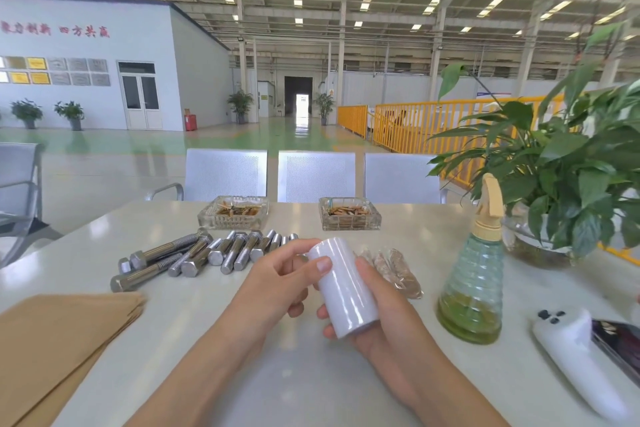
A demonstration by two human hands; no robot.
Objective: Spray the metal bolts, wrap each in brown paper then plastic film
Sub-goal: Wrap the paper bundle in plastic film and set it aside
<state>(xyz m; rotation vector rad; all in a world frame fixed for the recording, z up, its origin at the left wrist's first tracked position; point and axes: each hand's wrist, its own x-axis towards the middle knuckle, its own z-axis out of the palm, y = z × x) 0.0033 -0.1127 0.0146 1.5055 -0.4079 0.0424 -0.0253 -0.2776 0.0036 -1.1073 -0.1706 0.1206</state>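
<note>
Glossy white plastic, a short cylindrical roll of clear plastic film, tilted, held above the pale smooth table near its front edge. The right hand cups it from below and behind, fingers curled round the lower end; the left hand pinches at the upper end, thumb pressed flat on the wrap face, probably hunting the film's loose edge. Both hands close together, both clamped on the roll.

Handling guess: the roll is light, with a stiff core and a slick outer surface; the film itself is thin, clingy and tears easily, so grip the barrel and peel from the edge with a thumbnail.

The pile of grey steel hex-head bolts lies left of centre behind the hands, threaded shanks, shiny, likely heavy, and they roll; grip mid-shank. All look bare. The stack of flat tan brown paper sheets sits at the near left, matte, soft, easy to crease. Just right of the roll lie wrapped bundles in brown paper under clear film; count unclear.

The ribbed clear spray bottle with a beige trigger and yellow-green liquid stands upright to the right, well apart from the bolts. Two square glass ashtrays sit at the far edge. A leafy green plant is at the far right.
</note>
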